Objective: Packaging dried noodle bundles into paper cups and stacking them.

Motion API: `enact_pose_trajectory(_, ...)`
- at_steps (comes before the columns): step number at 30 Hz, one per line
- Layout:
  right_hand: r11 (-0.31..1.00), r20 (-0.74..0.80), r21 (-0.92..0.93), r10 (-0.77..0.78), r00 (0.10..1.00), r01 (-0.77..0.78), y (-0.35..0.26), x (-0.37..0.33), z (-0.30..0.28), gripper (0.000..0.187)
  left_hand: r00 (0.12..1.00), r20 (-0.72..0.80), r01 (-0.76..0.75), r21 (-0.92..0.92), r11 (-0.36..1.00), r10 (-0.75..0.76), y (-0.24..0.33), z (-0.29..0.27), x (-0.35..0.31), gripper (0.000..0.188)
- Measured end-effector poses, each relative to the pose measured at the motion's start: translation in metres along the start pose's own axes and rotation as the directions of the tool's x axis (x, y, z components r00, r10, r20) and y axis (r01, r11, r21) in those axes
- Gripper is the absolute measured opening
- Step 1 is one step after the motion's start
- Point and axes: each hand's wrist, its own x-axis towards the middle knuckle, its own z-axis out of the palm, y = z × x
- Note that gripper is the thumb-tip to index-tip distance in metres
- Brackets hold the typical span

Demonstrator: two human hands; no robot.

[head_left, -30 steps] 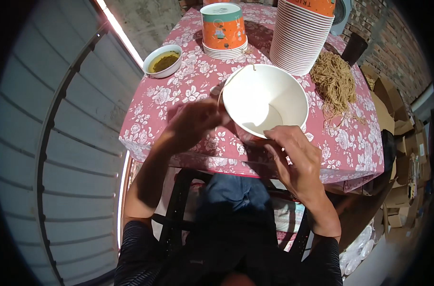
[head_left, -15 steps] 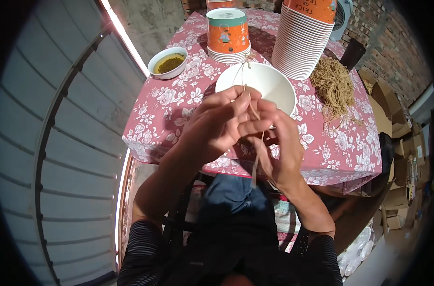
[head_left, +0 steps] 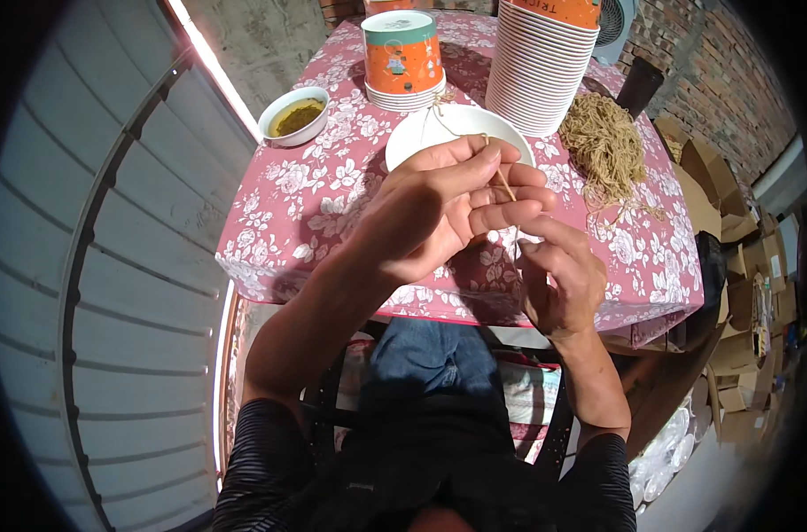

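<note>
My left hand point(head_left: 452, 199) is turned palm toward me above the table, pinching a thin tan cord point(head_left: 505, 183) between thumb and forefinger. From that pinch the cord runs across the other fingers and down to my right hand point(head_left: 567, 282), whose thumb and bent forefinger close on it. Behind both hands a white paper bucket point(head_left: 412, 135) lies with its open mouth toward me, partly covered by the left hand. A tan cord with a knot point(head_left: 437, 108) shows at its far rim.
A flowered pink cloth point(head_left: 288, 230) covers the table. Left stands a bowl of yellowish liquid point(head_left: 294, 117). Behind are an upturned orange bucket point(head_left: 403, 62) and a tall stack of white-rimmed buckets point(head_left: 538, 75). A tangled cord pile point(head_left: 603, 146) and a dark cup point(head_left: 641, 84) are right.
My hands have moved apart, the right one going right and away from the left. The left fingers now spread wider beneath the cord. The whole view has shifted slightly.
</note>
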Motion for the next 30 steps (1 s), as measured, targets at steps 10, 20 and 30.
enact_pose_trajectory(10, 0.997, 0.134, 0.033, -0.08, 0.988, 0.076, 0.004, 0.006, -0.004, 0.037, 0.985, 0.172, -0.026, -0.014, 1.0, 0.028, -0.005, -0.004, 0.017, 0.029)
enact_pose_trajectory(20, 0.995, 0.16, -0.055, -0.068, 0.985, 0.078, -0.004, 0.014, -0.02, 0.032, 0.979, 0.202, 0.028, -0.034, 0.999, -0.021, -0.011, -0.001, 0.023, 0.027)
enact_pose_trajectory(30, 0.322, 0.145, 0.845, 0.63, 0.763, -0.426, -0.011, 0.02, -0.037, 0.021, 0.982, 0.167, 0.068, 0.105, 0.992, -0.085, -0.016, -0.002, 0.02, 0.027)
